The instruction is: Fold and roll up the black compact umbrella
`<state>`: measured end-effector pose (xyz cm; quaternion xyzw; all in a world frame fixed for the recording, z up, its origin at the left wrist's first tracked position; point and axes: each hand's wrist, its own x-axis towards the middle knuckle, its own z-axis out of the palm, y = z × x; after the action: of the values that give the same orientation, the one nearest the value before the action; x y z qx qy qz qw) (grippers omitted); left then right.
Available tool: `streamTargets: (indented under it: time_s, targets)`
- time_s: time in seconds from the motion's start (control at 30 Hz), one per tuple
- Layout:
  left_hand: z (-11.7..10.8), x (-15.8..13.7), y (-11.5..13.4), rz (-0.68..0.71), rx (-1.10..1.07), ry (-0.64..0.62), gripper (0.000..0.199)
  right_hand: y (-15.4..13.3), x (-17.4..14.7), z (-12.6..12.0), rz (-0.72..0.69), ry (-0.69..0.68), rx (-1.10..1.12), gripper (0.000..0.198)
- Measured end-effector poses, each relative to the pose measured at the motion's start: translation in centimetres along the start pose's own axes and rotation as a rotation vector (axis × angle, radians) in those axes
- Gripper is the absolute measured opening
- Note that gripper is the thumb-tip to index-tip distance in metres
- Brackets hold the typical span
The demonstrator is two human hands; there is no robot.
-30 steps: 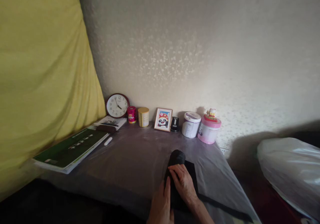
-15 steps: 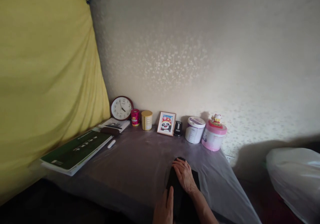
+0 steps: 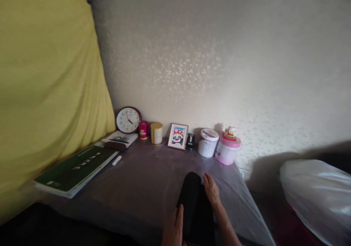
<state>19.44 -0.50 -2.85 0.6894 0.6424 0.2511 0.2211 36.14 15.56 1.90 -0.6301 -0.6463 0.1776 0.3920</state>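
Note:
A long, dark black item [image 3: 190, 198] with a rounded far end lies at the front of the grey-covered table; it looks like cloth, but its exact kind is unclear. My left hand [image 3: 173, 228] rests along its left edge, with the visible fingers stretched out and the lower part cut off by the frame. On the other side, my right hand [image 3: 212, 192] is turned on its edge beside the black item, fingers straight and holding nothing visible. A wider dark part of the item spreads below my right wrist.
Along the wall stand a clock [image 3: 128, 120], a pink can [image 3: 143, 130], a yellow-lidded can [image 3: 156, 133], a panda picture [image 3: 178, 136] and two tubs [image 3: 208, 145]. A green book [image 3: 76, 171] and a white object [image 3: 116, 161] lie left. Right is a plastic-covered bundle [image 3: 315, 191].
My right hand has moved from lying flat on top of the black item to its right side, tilting onto its edge. My left hand stays at the left edge. The view has shifted slightly right.

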Motion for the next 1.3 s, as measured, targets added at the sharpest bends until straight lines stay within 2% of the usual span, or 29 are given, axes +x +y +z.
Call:
streamTargets:
  time_s: [0.03,0.1,0.2,0.3,0.5,0.67,0.83,0.97,1.1,1.3]
  targets:
    - [-0.4,-0.4,0.1,0.043,-0.008,0.001,0.09,0.6,-0.7,-1.0,0.054,0.033,-0.002,0.042]
    - [-1.1,-1.0,0.4,0.098,-0.042,-0.015,0.09,1.5,-2.5,-2.7,0.15,0.06,-0.027,0.043]
    - [-2.1,-1.5,1.3,0.065,-0.078,-0.011,0.084,2.2,-5.2,-4.1,0.238,0.005,-0.054,0.042]
    - [-3.0,-1.6,2.4,0.011,-0.079,-0.03,0.082,1.9,-7.2,-4.2,0.247,-0.028,-0.037,0.042]
    - [-3.5,-1.5,3.2,-0.02,-0.075,-0.039,0.081,0.2,-9.0,-3.4,0.156,-0.039,0.043,0.046]
    - [-2.6,-1.5,2.5,-0.004,-0.09,0.007,0.085,-1.1,-9.3,-2.6,0.087,0.035,0.103,0.053]
    - [-1.5,-1.4,1.3,0.044,-0.09,0.037,0.088,-3.8,-8.7,-1.6,0.051,0.014,0.211,0.057]
    - [-0.8,-1.3,0.6,0.071,-0.085,0.066,0.088,-5.6,-8.3,0.1,0.048,-0.031,0.253,0.055]
    - [-1.1,-1.3,0.7,0.044,-0.061,0.056,0.087,-5.9,-7.9,1.7,-0.009,-0.053,0.205,0.046]
    - [-1.7,-1.3,0.2,0.091,-0.054,0.055,0.086,-6.5,-7.9,2.1,-0.079,-0.084,0.097,0.033]
